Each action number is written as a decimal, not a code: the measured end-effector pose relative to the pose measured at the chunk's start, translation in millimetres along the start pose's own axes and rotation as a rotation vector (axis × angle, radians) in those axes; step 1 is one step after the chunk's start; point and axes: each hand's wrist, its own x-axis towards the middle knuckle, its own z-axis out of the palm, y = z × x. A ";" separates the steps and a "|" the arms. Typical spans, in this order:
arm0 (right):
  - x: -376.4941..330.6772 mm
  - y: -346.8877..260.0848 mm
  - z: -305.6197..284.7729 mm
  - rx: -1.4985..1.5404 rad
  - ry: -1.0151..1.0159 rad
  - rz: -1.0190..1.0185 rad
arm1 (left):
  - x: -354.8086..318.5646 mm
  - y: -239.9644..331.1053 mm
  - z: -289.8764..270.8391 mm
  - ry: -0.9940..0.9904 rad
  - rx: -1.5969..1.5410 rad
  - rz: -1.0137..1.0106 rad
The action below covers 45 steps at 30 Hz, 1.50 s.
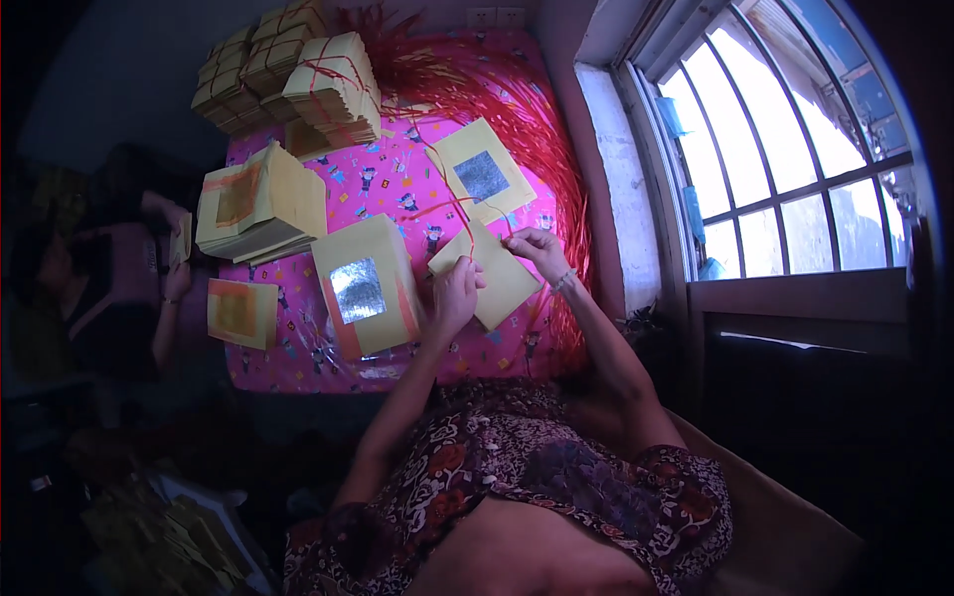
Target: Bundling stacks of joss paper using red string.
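A square bundle of pale yellow paper lies between my hands, turned cornerwise on the pink table cover. My left hand is closed at its left edge, pinching a red plastic strip that stands up from the fingers. Over the bundle's upper right edge, my right hand is closed, with thumb and forefinger together on a thin part of the strip. Just beyond the bundle sits another yellow paper with a silver square in its middle. To the left of my left hand stands a thick paper stack with a silver square and orange bands.
Loose red strips spread along the right and far side of the pink table cover. Tied paper bundles pile up at the far left, near another paper stack. A person holds papers at left. A barred window is at right.
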 end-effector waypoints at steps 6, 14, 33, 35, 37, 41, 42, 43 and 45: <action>-10.1 -39.5 -3.4 -0.215 -0.075 -0.109 | 19.7 0.2 24.0 0.057 0.208 0.229; -18.7 -69.3 0.2 -0.568 0.008 -0.190 | 22.0 10.7 36.6 -0.004 0.272 0.112; -10.4 -6.9 2.4 -0.428 0.339 0.233 | 31.9 0.0 43.2 -0.096 -0.122 -0.163; -5.5 7.1 6.2 -0.229 0.337 0.101 | 34.0 -2.7 42.8 -0.148 -0.150 -0.132; -9.1 5.8 10.3 -0.028 0.377 -0.032 | 35.5 -5.0 42.0 -0.203 -0.155 -0.154; -47.7 -12.7 56.2 -0.309 0.622 -0.074 | 34.1 -24.4 23.6 0.001 -0.470 -0.208; -62.7 -10.0 62.9 -0.344 0.666 -0.096 | 30.9 -19.7 26.2 0.024 -0.457 -0.179; -76.0 -12.4 76.4 -0.231 0.698 -0.068 | 30.5 -18.4 26.5 0.023 -0.456 -0.179; -94.4 -0.9 94.2 0.072 0.764 0.094 | 30.3 -12.9 31.8 0.048 -0.487 -0.169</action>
